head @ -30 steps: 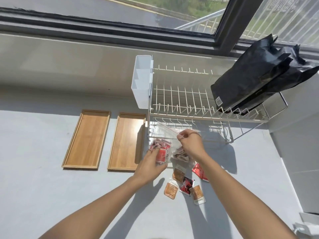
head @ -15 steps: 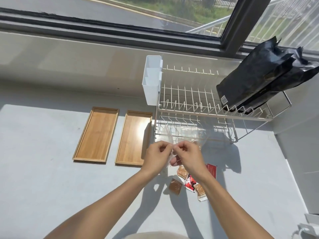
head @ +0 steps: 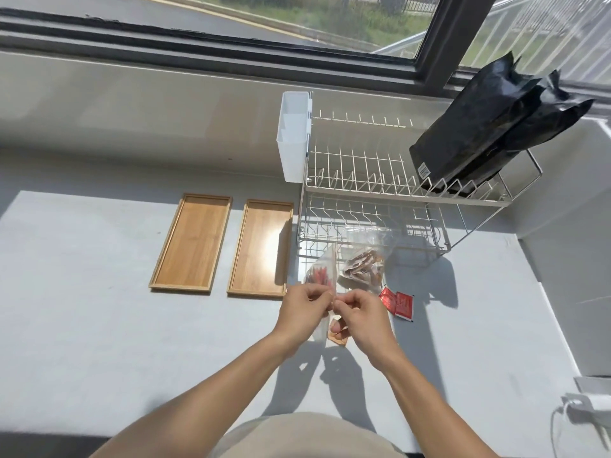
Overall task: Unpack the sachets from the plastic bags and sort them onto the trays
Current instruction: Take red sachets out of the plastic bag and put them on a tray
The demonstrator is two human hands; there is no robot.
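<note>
Bag [head: 322, 271] pinched between left grip [head: 302, 312], right grip [head: 358, 317]; rises beyond fingertips

two honey-brown wooden trays [head: 191, 241], red sachets [head: 398, 302], white wire rack [head: 363, 166], black bags [head: 489, 127].

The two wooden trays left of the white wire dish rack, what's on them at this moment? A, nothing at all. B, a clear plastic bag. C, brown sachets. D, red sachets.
A: both the left wooden tray and the right wooden tray show bare wood, while the red sachets lie on the grey counter and the hands pinch a clear plastic bag.
</note>
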